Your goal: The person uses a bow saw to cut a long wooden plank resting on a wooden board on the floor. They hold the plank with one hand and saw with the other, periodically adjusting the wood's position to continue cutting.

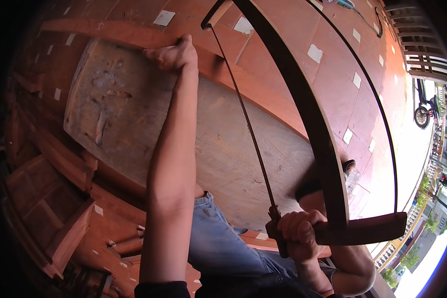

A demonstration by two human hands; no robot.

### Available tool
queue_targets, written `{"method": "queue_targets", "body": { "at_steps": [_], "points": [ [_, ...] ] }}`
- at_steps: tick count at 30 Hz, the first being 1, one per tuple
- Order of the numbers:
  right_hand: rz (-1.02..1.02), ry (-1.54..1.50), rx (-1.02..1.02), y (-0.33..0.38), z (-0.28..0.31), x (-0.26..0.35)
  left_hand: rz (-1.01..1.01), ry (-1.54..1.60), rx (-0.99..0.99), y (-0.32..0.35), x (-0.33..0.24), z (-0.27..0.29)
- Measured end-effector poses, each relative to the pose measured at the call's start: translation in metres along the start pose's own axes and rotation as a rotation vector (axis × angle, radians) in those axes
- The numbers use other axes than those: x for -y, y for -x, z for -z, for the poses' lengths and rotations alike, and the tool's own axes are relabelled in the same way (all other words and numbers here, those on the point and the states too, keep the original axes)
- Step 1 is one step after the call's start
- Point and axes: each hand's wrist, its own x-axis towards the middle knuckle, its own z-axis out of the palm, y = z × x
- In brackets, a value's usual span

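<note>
I see a thin saw blade (pixel 246 119) first. It is long and straight and runs from far away, up by the top, down toward me. Its near end comes right to my right hand (pixel 300 233). So the blade's long way points away from that grip, up and a little to the left.

The blade sits in a big wooden frame saw (pixel 313 119). The dark curved bar of the frame is just to the right of the blade, and a thin cord (pixel 377 104) bends along farther right. My right hand is wrapped tight around the saw's wooden handle (pixel 362 228) at the near end, fingers closed on it.

The blade lies over a long grey board (pixel 134 119). The board stretches from far left to near right, so the blade crosses it at a slant.

My left hand (pixel 176 52) is well apart from the saw's handle, out at the far edge of the board. Its fingers curl over that edge and press the wood. My left arm lies along the board, just left of the blade.

My right hand is the one nearer the blade's end. Under it all are my blue jeans (pixel 218 243), then red floor tiles (pixel 333 35), and wooden pieces (pixel 49 198) stacked at the left.
</note>
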Motion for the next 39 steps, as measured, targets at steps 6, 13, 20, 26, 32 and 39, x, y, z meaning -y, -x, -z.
{"method": "queue_targets", "body": {
  "at_steps": [6,13,20,26,32,39],
  "points": [
    [0.002,-0.059,0.037,-0.039,-0.002,-0.026,0.021,0.102,0.016,0.000,0.007,0.001],
    [-0.011,0.054,-0.029,-0.170,-0.052,-0.063,0.093,0.028,0.004,-0.002,-0.001,-0.008],
    [-0.005,0.059,-0.005,0.008,-0.006,-0.011,-0.001,0.107,-0.037,-0.014,0.007,0.005],
    [0.001,0.000,0.000,-0.022,-0.012,-0.034,-0.050,0.094,-0.052,-0.007,0.015,0.005],
    [0.021,0.005,-0.028,-0.156,-0.050,-0.076,-0.016,0.022,-0.050,-0.007,0.007,-0.007],
    [-0.002,0.029,0.025,0.012,-0.001,-0.012,-0.033,0.065,-0.075,-0.014,0.009,0.002]
  ]
}}
